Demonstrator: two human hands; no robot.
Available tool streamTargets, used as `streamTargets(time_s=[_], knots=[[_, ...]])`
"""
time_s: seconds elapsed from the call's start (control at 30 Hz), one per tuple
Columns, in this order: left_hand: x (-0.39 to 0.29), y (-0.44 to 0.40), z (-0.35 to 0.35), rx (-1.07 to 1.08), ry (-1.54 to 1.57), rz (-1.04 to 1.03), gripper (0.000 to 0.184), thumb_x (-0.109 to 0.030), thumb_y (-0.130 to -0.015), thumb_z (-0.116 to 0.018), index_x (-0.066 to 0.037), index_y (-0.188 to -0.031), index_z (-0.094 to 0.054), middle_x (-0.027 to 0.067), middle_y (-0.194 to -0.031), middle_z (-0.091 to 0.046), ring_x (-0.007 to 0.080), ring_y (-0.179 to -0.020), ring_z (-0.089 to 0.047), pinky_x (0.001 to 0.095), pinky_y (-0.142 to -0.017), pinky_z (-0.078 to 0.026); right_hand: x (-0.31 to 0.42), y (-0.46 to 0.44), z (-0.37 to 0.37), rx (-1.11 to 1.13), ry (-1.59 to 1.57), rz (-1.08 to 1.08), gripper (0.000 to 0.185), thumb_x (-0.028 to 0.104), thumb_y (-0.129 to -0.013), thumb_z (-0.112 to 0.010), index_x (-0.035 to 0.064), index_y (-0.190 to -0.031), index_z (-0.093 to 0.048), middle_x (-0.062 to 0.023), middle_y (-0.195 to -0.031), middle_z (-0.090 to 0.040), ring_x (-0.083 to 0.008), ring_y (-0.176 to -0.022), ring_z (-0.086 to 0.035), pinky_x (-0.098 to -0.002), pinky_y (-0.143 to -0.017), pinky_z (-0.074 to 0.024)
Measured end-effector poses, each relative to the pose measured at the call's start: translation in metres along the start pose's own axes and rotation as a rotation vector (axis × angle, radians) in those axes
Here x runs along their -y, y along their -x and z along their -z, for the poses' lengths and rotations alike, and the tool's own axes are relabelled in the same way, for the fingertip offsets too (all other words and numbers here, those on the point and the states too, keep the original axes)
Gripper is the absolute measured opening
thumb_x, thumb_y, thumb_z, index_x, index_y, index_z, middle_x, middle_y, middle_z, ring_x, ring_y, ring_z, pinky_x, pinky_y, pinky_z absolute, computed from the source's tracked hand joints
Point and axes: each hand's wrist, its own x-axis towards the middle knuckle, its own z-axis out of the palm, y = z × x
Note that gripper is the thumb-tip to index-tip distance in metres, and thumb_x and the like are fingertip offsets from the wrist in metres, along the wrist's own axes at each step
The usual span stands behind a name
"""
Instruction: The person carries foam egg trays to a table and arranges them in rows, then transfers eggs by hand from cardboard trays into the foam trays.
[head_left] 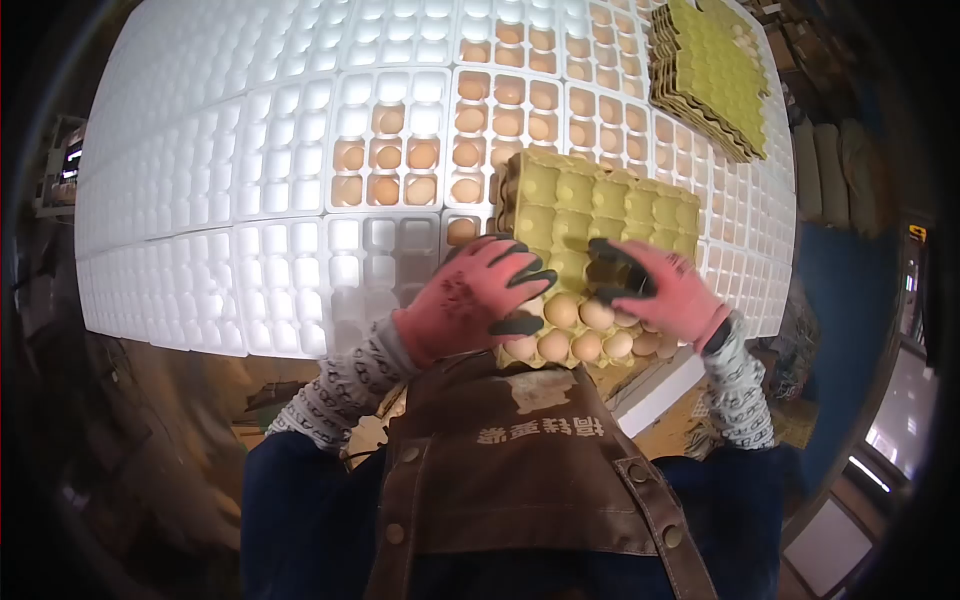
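Pink gloves with dark fingertips cover both my hands. My left hand [475, 300] curls over the left side of a yellow egg tray [560, 205], its thumb and fingers closed around a pale egg [534, 308]. Over the tray's right half, my right hand [660, 290] has thumb and fingers apart; the space between them is shadowed and slightly blurred. Brown eggs [562, 311] sit in the tray's two near rows, while its far rows show bare cups. This tray rests on more trays, near the table's front edge and partly over the white trays.
White plastic trays [285, 150] with square cups cover the table. Several eggs [388, 156] lie in the middle ones, and more fill trays to the right. A stack of yellow egg trays [710, 75] stands at back right. A brown apron [510, 470] hangs before me.
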Motion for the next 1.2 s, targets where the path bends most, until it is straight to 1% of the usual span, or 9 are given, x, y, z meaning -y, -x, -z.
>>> streamTargets(time_s=[0.1, 0.23, 0.33, 0.37, 0.53, 0.7, 0.83, 0.97, 1.2], knots=[[-0.023, -0.004, -0.031, 0.261, -0.198, 0.016, 0.058, -0.027, -0.074, -0.075, -0.010, -0.126, -0.057, 0.0106, -0.107, -0.059, 0.0297, -0.105, -0.056, 0.0447, -0.103, -0.038, -0.016, 0.026, -0.056, 0.046, 0.496, 0.045, 0.079, 0.012, -0.071, -0.077, 0.0122, -0.141, -0.040, -0.0163, -0.133, -0.051, -0.0323, -0.114, -0.058, -0.0399, -0.096, -0.0467], [-0.029, -0.002, -0.012, 0.076, 0.201, 0.250, 0.051, -0.026, -0.076, -0.074, -0.005, -0.120, -0.058, 0.0107, -0.103, -0.058, 0.0272, -0.097, -0.058, 0.0414, -0.099, -0.043, -0.042, 0.059, -0.046, -0.434, -0.044, 0.203, 0.060, 0.018, -0.081, -0.063, 0.0102, -0.137, -0.043, -0.0141, -0.120, -0.057, -0.0265, -0.099, -0.062, -0.0372, -0.081, -0.0514], [-0.022, 0.004, -0.014, -0.161, 1.103, 0.638, 0.040, -0.020, -0.081, -0.068, -0.003, -0.115, -0.056, 0.0133, -0.104, -0.058, 0.0308, -0.086, -0.062, 0.0404, -0.084, -0.053, -0.078, 0.082, -0.016, -0.319, -0.874, 0.043, 0.037, 0.010, -0.080, -0.058, 0.0011, -0.115, -0.059, -0.0083, -0.106, -0.064, -0.0170, -0.093, -0.062, -0.0295, -0.079, -0.0509], [-0.030, -0.001, -0.020, -0.061, 0.765, 0.542, 0.040, -0.020, -0.081, -0.069, -0.002, -0.114, -0.056, 0.0135, -0.105, -0.058, 0.0311, -0.088, -0.062, 0.0403, -0.083, -0.052, -0.083, 0.084, -0.008, -0.252, -0.911, 0.057, 0.031, 0.009, -0.079, -0.058, -0.0013, -0.107, -0.063, -0.0069, -0.102, -0.065, -0.0153, -0.092, -0.061, -0.0275, -0.080, -0.0504], [-0.063, -0.031, -0.051, 0.371, -0.195, 0.402, 0.048, -0.028, -0.076, -0.074, -0.005, -0.113, -0.056, 0.0134, -0.109, -0.059, 0.0273, -0.088, -0.063, 0.0362, -0.078, -0.051, -0.045, 0.057, -0.056, -0.073, 0.702, 0.073, 0.059, 0.009, -0.078, -0.065, 0.0101, -0.135, -0.047, -0.0128, -0.119, -0.063, -0.0180, -0.106, -0.062, -0.0333, -0.089, -0.0493], [-0.072, 0.001, -0.024, -0.096, 0.899, 0.749, 0.053, -0.014, -0.073, -0.075, -0.006, -0.121, -0.054, 0.0118, -0.113, -0.058, 0.0289, -0.095, -0.060, 0.0368, -0.089, -0.048, -0.089, 0.076, -0.026, -0.163, -0.908, 0.048, 0.056, 0.015, -0.082, -0.066, 0.0024, -0.133, -0.048, -0.0068, -0.116, -0.061, -0.0132, -0.094, -0.062, -0.0245, -0.080, -0.0517], [-0.094, -0.001, -0.044, 0.322, -0.375, 0.225, 0.058, -0.023, -0.065, -0.079, -0.013, -0.117, -0.056, 0.0124, -0.135, -0.045, 0.0270, -0.103, -0.056, 0.0349, -0.083, -0.051, -0.033, 0.060, -0.059, -0.132, 0.167, 0.351, 0.040, 0.022, -0.073, -0.073, 0.0126, -0.110, -0.062, -0.0146, -0.123, -0.053, -0.0306, -0.096, -0.060, -0.0408, -0.084, -0.0498], [-0.094, -0.001, -0.066, 0.341, -0.482, 0.187, 0.050, -0.030, -0.068, -0.076, -0.012, -0.111, -0.060, 0.0141, -0.136, -0.044, 0.0298, -0.100, -0.055, 0.0350, -0.081, -0.050, -0.010, 0.051, -0.097, -0.254, 0.783, 0.276, 0.043, 0.027, -0.066, -0.077, 0.0164, -0.104, -0.061, -0.0104, -0.128, -0.048, -0.0303, -0.101, -0.053, -0.0392, -0.078, -0.0481], [-0.053, 0.151, -0.001, -0.507, 1.059, 0.819, 0.054, -0.044, -0.091, -0.060, -0.001, -0.123, -0.052, 0.0111, -0.112, -0.059, 0.0138, -0.080, -0.060, 0.0264, -0.062, -0.049, -0.012, 0.046, -0.067, -0.025, 0.666, 0.077, 0.057, 0.032, -0.059, -0.084, 0.0159, -0.111, -0.065, -0.0131, -0.135, -0.046, -0.0346, -0.108, -0.053, -0.0429, -0.089, -0.0476]])
